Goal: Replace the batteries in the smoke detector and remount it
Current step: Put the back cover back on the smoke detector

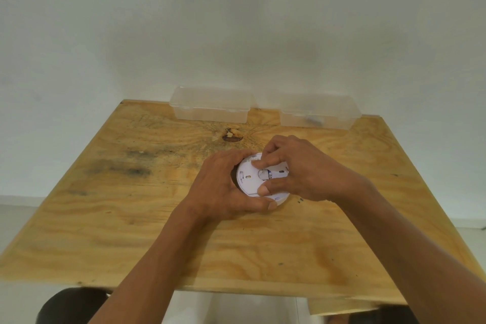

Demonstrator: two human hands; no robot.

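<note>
Both hands grip the round detector (pixel 252 179) on the counter (pixel 131 218), its back tilted toward the camera. Left hand (pixel 223 187) cups its left rim, fingers curled around it; right hand (pixel 297 168) pinches its back plate, fingers narrow.

Your left hand (pixel 226 184) covers the detector (pixel 249 179)'s left rim, and your right hand (pixel 297 168) hides its right side, so you cannot see how far the backplate sits on it. The label print is too small to read. A dark thing in the right box (pixel 319 113) is blurred through the plastic. Both forearms and the bench (pixel 131 218)'s near corners are cut off by the frame's lower edge.
</note>
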